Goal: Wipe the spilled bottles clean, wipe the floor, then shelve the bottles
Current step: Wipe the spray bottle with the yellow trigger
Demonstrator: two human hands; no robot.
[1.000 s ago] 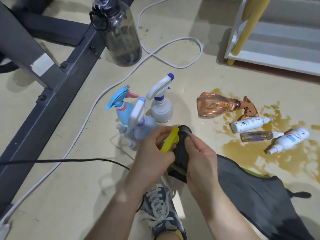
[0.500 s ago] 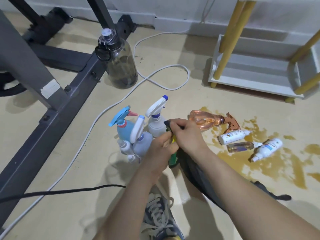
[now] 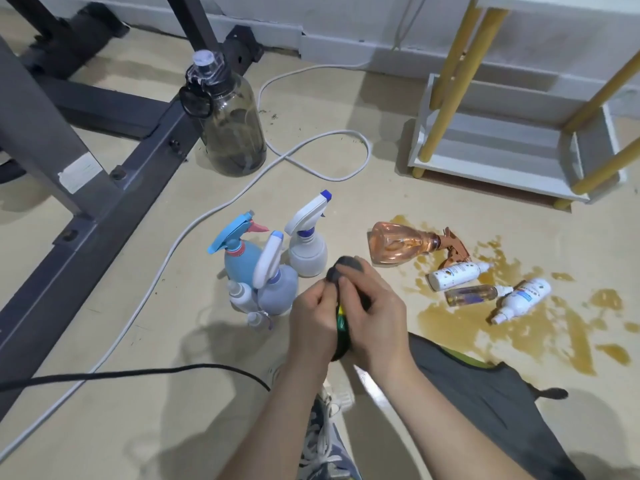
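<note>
My left hand (image 3: pixel 313 318) grips a green and yellow bottle (image 3: pixel 341 320) that is mostly hidden between my hands. My right hand (image 3: pixel 375 317) holds a dark grey cloth (image 3: pixel 346 268) wrapped over the bottle's top. Brown liquid (image 3: pixel 485 327) is spilled on the floor to the right. In it lie an orange spray bottle (image 3: pixel 401 245), a white bottle (image 3: pixel 455 276), a small clear bottle (image 3: pixel 472 294) and another white bottle (image 3: pixel 523 299). Upright to the left stand a blue spray bottle (image 3: pixel 239 251), a lilac spray bottle (image 3: pixel 275 285) and a white spray bottle (image 3: pixel 308 249).
A white shelf (image 3: pixel 498 147) with yellow legs stands at the back right. A large smoky water jug (image 3: pixel 228 126) and a dark metal frame (image 3: pixel 86 168) are at the left. A white cable (image 3: pixel 311 168) and a black cable (image 3: pixel 138 375) cross the floor. My shoe (image 3: pixel 329 441) is below.
The view has tilted up, showing more of the shelf and wall. My right hand has pulled the grey cloth up over the bottle's top, hiding the yellow part.
</note>
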